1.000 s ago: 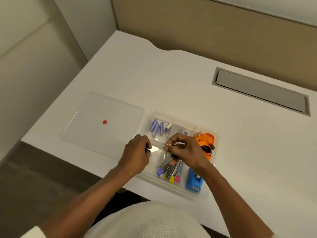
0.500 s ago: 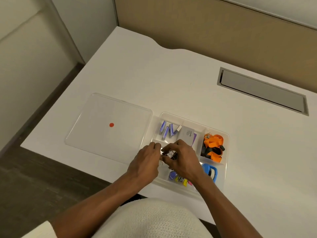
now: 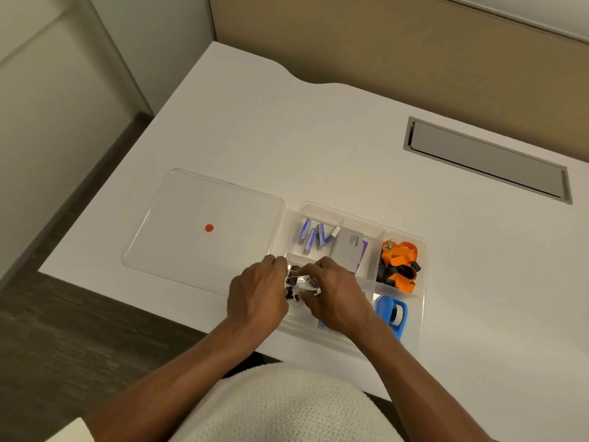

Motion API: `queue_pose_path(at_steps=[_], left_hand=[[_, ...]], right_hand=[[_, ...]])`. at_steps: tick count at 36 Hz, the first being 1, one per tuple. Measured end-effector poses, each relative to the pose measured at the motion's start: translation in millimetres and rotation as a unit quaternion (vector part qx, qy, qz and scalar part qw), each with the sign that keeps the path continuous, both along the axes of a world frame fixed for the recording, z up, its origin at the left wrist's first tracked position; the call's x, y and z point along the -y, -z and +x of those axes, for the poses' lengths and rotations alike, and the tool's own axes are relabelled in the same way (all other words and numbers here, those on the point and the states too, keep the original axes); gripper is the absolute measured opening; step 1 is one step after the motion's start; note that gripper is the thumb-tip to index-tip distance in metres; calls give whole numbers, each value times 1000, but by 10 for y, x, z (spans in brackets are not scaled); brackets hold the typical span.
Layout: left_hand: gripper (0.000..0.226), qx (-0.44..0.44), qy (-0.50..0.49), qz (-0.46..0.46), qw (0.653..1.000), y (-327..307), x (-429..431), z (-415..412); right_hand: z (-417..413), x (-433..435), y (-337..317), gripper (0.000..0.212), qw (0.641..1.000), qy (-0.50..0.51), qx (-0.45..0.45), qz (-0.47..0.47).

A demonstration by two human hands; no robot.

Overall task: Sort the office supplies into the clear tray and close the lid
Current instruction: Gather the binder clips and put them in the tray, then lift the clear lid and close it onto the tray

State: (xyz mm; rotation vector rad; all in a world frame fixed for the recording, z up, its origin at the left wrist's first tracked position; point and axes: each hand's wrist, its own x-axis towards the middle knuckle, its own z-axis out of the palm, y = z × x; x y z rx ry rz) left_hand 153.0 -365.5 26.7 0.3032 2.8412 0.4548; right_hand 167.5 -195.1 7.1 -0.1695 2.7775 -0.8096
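Both hands meet over the clear tray [image 3: 424,282] on the white worktop [image 3: 318,138] — left hand [image 3: 256,295] and right hand [image 3: 338,296] pinching a cluster of binder clips [image 3: 298,282]. The lid [image 3: 178,237] lies flat just left of the tray.

surface: white desk [image 3: 318,138] | on it: clear compartment tray [image 3: 424,282] near front edge | clear lid [image 3: 178,237] with red dot, flat, touching tray's left side | grey cable hatch [image 3: 487,159] set in desk, behind tray to its right

Tray [image 3: 424,269] clear glossy plastic; clips [image 3: 298,282] shiny metal; desk [image 3: 287,138] matt white (smooth).
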Motion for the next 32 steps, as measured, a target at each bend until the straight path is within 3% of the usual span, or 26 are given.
queue_pose_path(at_steps=[8, 23, 27, 32], left_hand=[[20, 19, -109, 14, 994, 56, 115, -62], [29, 3, -322, 12, 947, 156, 1173, -707], [31, 3, -354, 2, 935, 206, 1498, -891], [33, -1, -357, -5, 934, 287, 1806, -1071]], right_hand=[[71, 65, -38, 28, 999, -25, 9, 24], [-154, 289, -292, 14, 995, 22, -24, -99], [-378, 584, -351, 27, 994, 38, 6, -106], [-593, 979, -316, 62, 989, 88, 76, -91]])
